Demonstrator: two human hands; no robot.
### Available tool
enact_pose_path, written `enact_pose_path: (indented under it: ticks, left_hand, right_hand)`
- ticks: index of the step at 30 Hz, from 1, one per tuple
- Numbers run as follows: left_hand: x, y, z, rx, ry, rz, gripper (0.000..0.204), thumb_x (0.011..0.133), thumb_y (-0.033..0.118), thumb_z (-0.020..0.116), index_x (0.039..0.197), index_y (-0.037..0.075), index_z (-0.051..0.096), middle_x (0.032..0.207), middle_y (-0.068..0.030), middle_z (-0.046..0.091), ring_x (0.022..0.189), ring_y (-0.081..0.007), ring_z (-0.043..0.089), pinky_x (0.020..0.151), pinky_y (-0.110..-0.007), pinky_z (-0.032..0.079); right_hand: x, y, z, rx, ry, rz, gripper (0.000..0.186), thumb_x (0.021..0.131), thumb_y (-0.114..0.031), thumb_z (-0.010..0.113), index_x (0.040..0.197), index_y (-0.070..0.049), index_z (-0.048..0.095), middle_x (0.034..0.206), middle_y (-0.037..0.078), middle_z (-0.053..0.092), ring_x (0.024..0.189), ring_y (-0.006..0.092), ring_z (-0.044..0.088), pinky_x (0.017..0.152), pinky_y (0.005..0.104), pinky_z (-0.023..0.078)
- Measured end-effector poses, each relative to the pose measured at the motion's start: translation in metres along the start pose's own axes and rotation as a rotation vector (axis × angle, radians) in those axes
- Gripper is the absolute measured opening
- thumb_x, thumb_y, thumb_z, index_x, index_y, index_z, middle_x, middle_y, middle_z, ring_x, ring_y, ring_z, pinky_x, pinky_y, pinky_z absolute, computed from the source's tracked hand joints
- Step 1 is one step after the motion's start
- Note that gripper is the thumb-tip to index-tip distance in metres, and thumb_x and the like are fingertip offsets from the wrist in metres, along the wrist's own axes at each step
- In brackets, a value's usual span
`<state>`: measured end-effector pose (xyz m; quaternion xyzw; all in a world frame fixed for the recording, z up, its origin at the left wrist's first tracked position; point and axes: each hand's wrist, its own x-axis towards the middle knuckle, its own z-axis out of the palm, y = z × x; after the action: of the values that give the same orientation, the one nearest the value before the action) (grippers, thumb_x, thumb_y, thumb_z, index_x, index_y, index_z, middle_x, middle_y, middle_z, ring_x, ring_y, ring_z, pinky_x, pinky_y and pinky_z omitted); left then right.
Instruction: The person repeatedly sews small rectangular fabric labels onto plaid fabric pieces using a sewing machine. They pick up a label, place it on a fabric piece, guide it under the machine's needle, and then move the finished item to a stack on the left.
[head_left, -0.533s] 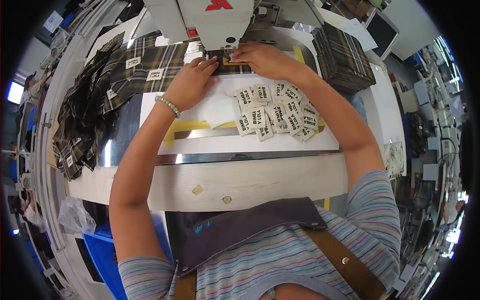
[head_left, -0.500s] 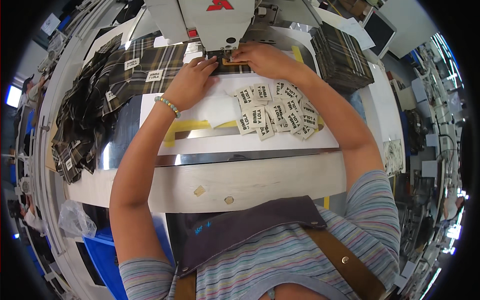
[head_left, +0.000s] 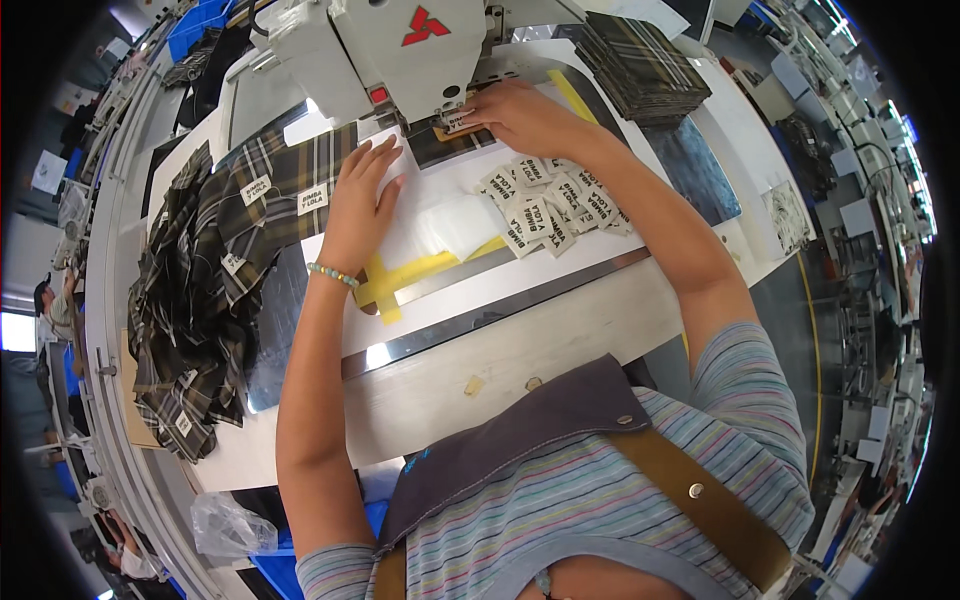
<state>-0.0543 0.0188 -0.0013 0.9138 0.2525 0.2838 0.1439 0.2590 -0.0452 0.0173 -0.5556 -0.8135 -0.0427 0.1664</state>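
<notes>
My left hand (head_left: 368, 190) lies open, fingers slightly bent, on the white template board (head_left: 420, 320), beside dark plaid fabric (head_left: 275, 165) with sewn white labels. My right hand (head_left: 515, 115) is at the head of a white sewing machine (head_left: 405, 45), fingers curled by a small white label (head_left: 457, 120) on an orange plate; what its fingertips hold is hidden. Below that hand is a loose pile of printed white labels (head_left: 550, 205). Yellow tape (head_left: 405, 275) edges the board's window.
A folded plaid stack (head_left: 645, 70) sits at back right. Crumpled plaid fabric (head_left: 190, 330) hangs over the table's left side. A plastic bag (head_left: 230, 525) and blue bin (head_left: 280, 570) are at lower left. Other people work at the far left, near the rim.
My left hand has moved left, away from the needle area. My right hand stays at the machine head. The whole view has turned and shifted.
</notes>
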Motion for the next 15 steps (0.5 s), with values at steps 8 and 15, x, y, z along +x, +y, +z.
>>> enact_pose_path:
  ticks: [8,15]
  left_hand:
    - [0.005,-0.002,0.005,0.072,-0.109,0.115,0.042,0.104,0.016,0.066,0.145,0.005,0.063,0.159,-0.0114,0.057,0.152,-0.0409,0.043,0.126,-0.049,0.038]
    - [0.022,-0.009,0.018,0.106,-0.153,0.107,0.042,0.105,0.018,0.066,0.145,0.004,0.064,0.159,-0.0110,0.057,0.151,-0.0423,0.044,0.126,-0.049,0.038]
  right_hand:
    - [-0.056,0.026,-0.035,0.030,0.066,0.095,0.030,0.103,-0.009,0.061,0.127,-0.007,0.077,0.144,0.008,0.068,0.139,0.0307,0.056,0.121,0.0428,0.042]
    - [-0.074,0.030,-0.018,0.132,0.131,0.103,0.026,0.102,-0.007,0.062,0.123,-0.006,0.078,0.139,0.008,0.071,0.136,0.0312,0.059,0.119,0.0441,0.043]
